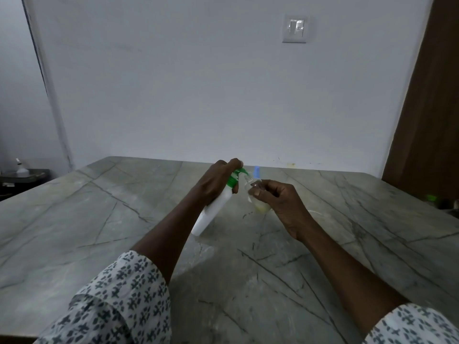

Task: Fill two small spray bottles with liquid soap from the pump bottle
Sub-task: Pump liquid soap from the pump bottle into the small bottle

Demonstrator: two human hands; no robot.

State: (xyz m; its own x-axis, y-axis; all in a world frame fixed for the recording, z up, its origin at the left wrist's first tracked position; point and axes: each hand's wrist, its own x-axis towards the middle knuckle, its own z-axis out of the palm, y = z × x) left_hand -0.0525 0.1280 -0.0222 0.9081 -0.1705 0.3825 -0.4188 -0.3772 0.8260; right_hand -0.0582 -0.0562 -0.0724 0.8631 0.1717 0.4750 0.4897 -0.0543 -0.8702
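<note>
My left hand [218,181] grips the white pump bottle [211,214] near its green pump head [237,176]; the bottle is tilted to the right with its base on the table. My right hand [275,197] holds a small clear spray bottle [258,202] with yellowish liquid at its bottom, its open neck close under the green spout. A blue-topped item [257,172], probably the second small bottle or a cap, stands just behind them, mostly hidden.
The grey veined stone table [124,219] spreads wide around both hands. A dark side stand with a small bottle [21,168] is at far left. A green-capped object [431,197] sits at the right edge near a brown door.
</note>
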